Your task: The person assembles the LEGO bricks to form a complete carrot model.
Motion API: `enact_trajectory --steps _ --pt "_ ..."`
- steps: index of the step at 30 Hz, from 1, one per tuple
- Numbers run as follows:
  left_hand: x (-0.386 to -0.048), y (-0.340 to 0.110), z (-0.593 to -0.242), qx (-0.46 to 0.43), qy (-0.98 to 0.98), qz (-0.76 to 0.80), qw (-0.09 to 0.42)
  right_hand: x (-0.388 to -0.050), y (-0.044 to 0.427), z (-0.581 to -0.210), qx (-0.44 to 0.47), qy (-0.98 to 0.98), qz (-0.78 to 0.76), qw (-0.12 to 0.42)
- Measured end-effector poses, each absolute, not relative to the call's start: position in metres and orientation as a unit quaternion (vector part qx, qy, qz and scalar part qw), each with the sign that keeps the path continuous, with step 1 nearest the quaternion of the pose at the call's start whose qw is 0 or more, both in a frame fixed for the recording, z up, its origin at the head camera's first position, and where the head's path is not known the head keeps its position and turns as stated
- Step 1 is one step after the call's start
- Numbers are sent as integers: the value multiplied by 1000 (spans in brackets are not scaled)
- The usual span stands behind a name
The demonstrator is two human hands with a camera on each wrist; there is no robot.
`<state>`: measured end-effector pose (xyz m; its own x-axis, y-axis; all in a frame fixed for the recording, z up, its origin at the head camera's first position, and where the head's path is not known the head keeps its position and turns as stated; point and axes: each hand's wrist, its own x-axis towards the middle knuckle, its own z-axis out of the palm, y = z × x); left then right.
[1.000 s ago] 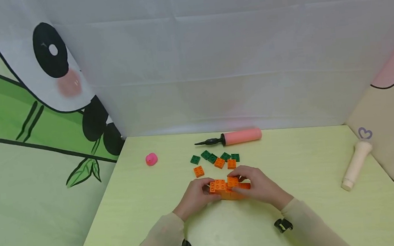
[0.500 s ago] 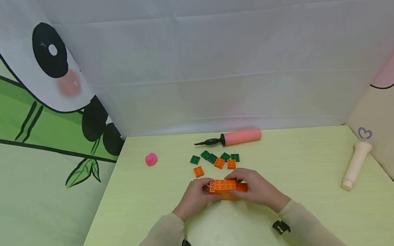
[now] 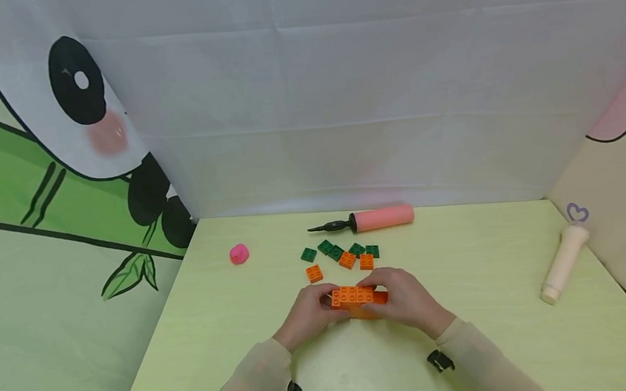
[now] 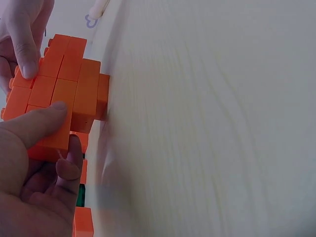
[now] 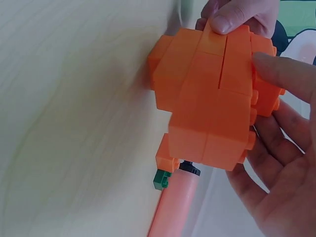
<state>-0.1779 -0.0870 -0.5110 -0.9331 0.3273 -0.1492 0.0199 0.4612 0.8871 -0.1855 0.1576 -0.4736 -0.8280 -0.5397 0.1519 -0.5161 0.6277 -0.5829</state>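
Note:
An orange block build (image 3: 352, 296) of stacked studded bricks is held just above or on the table between both hands. The left hand (image 3: 309, 314) grips its left end, thumb on the near side, seen closely in the left wrist view, where the build (image 4: 64, 89) widens in stepped layers. At the upper right part, the right hand (image 3: 408, 299) pinches a top brick, its thumb on the near face and fingers behind. In the right wrist view the right hand (image 5: 291, 148) lies along the studded side of the build (image 5: 212, 98). Some fingertips are hidden behind the bricks.
Behind the build lie loose orange bricks (image 3: 314, 274) and several green bricks (image 3: 309, 255). Farther back is a pink pump (image 3: 384, 217) with a black nozzle. A small pink object (image 3: 238, 254) lies at the left, a pale cylindrical object (image 3: 565, 265) at the right edge.
The right hand has moved slightly left, and the orange brick in its fingers now sits flush beside the left top bricks, with no gap between them. The left hand has stayed nearly still.

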Motion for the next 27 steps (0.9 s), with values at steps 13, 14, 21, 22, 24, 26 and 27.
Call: enact_trajectory --steps 13,14,21,22,24,26,27 --pt "-179 -88 -513 106 843 507 146 -184 152 -472 -259 902 -343 32" --pt "-179 -89 -513 107 843 507 145 -185 152 -472 -259 901 -346 33" --pt "-179 -89 -515 113 841 508 145 -182 156 -481 -264 894 -360 20" --pt "-179 -89 -516 114 842 508 145 -181 156 -482 -266 894 -360 18" --pt "-179 -89 -517 116 842 506 145 -181 158 -484 -268 894 -359 22" --pt "-179 -89 -517 114 843 505 146 -182 160 -484 -279 890 -358 31" --pt "-179 -89 -517 112 844 504 146 -184 161 -483 -287 887 -361 38"
